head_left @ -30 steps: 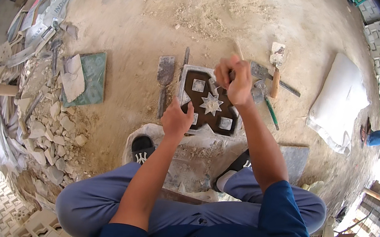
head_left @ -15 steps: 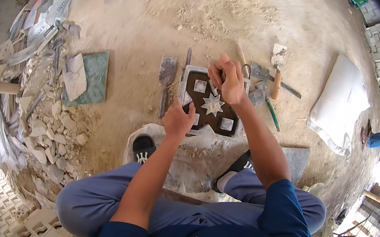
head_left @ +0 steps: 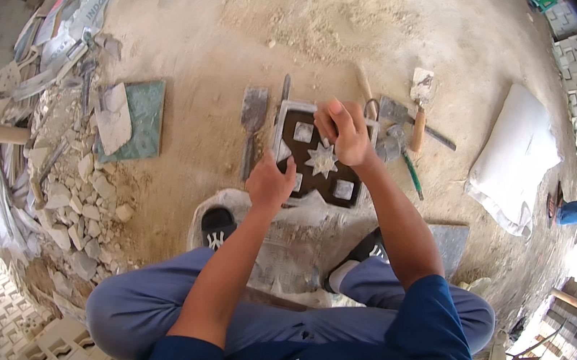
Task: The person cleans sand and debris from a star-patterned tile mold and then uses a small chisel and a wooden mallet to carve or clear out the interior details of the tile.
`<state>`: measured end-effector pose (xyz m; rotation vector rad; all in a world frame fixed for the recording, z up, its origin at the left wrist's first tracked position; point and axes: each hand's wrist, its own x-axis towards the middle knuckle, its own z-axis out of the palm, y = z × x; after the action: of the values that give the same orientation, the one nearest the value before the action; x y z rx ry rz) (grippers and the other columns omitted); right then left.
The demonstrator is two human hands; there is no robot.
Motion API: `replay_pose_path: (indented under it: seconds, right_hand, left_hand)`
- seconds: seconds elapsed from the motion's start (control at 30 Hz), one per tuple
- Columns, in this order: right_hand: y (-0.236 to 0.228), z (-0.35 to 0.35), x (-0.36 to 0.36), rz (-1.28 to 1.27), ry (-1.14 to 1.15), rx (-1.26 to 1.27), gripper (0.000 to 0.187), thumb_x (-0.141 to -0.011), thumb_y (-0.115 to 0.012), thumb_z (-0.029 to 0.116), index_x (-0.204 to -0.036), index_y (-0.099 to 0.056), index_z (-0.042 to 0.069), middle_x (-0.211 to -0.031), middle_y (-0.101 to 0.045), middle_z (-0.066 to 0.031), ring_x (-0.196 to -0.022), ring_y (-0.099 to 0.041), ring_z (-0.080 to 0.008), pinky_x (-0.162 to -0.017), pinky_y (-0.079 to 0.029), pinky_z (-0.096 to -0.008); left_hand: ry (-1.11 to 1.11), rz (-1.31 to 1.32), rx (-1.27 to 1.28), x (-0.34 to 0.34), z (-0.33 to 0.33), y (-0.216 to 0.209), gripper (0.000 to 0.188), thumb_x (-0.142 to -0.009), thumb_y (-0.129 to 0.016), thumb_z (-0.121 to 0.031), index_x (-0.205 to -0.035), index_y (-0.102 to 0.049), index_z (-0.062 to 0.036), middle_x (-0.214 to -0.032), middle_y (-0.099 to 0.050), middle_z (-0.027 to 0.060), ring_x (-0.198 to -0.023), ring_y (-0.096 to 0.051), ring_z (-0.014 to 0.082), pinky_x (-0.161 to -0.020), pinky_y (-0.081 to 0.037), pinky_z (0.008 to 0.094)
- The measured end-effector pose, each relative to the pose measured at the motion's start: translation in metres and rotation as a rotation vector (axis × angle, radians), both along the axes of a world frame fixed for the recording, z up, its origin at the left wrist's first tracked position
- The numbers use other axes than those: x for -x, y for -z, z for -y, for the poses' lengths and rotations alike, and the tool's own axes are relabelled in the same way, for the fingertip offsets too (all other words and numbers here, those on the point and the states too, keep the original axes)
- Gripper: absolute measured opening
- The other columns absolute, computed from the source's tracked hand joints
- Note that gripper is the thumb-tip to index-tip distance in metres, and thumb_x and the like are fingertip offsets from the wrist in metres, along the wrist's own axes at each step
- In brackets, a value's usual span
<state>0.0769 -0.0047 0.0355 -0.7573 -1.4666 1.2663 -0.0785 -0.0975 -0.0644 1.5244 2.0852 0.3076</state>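
Observation:
On the ground between my feet lies a square mould (head_left: pixel 280 126) with a pale rim. Its dark brown inside holds a pale eight-pointed star (head_left: pixel 322 160) and several pale square blocks (head_left: pixel 344 189). My left hand (head_left: pixel 272 180) grips the mould's left side near the lower corner, thumb on the inner side and fingers at the rim. Above the mould's upper right part, my right hand (head_left: pixel 347 135) is closed in a fist, thumb on top. A slim pale tip shows below its fingers; the rest of what it holds is hidden.
Left of the mould lies a flat trowel (head_left: pixel 254 110). Beyond its right side are a wide scraper (head_left: pixel 396 112), a wooden-handled trowel (head_left: pixel 419 128) and a green-handled tool (head_left: pixel 415 173). A green board (head_left: pixel 144 117) and rubble (head_left: pixel 85 204) lie left, a white sack (head_left: pixel 517 159) right.
My right hand has come slightly down toward the mould, still closed. The left hand keeps its place on the mould's side.

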Motion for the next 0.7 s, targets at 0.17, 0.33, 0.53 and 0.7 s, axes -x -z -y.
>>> replay_pose_path:
  seconds: [0.17,0.33,0.53,0.7]
  right_hand:
    - [-0.058,0.004,-0.016,-0.132,0.051,0.135,0.074,-0.100,-0.035,0.067,-0.055,-0.034,0.009,-0.049,-0.029,0.0017,-0.046,-0.025,-0.0114,-0.046,-0.020,-0.0300]
    - [-0.072,0.010,-0.033,-0.211,0.025,0.048,0.078,-0.099,-0.032,0.070,-0.052,-0.032,0.008,-0.046,-0.026,0.0008,-0.043,-0.024,-0.0126,-0.046,-0.019,-0.0308]
    - [-0.062,0.007,-0.039,-0.224,-0.074,-0.016,0.083,-0.095,-0.032,0.077,-0.052,-0.038,0.006,-0.047,-0.031,-0.0028,-0.041,-0.028,-0.0169,-0.044,-0.023,-0.0322]
    - [-0.060,0.008,-0.034,-0.112,-0.020,-0.081,0.086,-0.094,-0.024,0.081,-0.049,-0.031,0.008,-0.043,-0.029,-0.0031,-0.036,-0.023,-0.0155,-0.038,-0.021,-0.0316]
  left_hand:
    - [-0.029,-0.023,-0.004,0.007,0.000,0.003,0.069,-0.092,-0.058,-0.051,-0.137,-0.053,0.0014,-0.114,-0.069,0.0252,-0.101,-0.068,0.0419,-0.086,-0.054,0.0520]
    - [-0.012,0.000,-0.033,0.007,0.002,0.012,0.070,-0.093,-0.058,-0.050,-0.138,-0.052,0.0020,-0.116,-0.068,0.0258,-0.101,-0.068,0.0424,-0.086,-0.054,0.0520]
    - [0.003,-0.004,-0.067,0.009,0.003,0.016,0.071,-0.093,-0.059,-0.049,-0.137,-0.052,0.0061,-0.116,-0.067,0.0272,-0.099,-0.068,0.0436,-0.085,-0.054,0.0515]
    - [0.010,0.030,-0.101,0.009,0.004,0.017,0.069,-0.092,-0.063,-0.044,-0.134,-0.052,0.0096,-0.114,-0.066,0.0302,-0.097,-0.068,0.0441,-0.083,-0.054,0.0498]
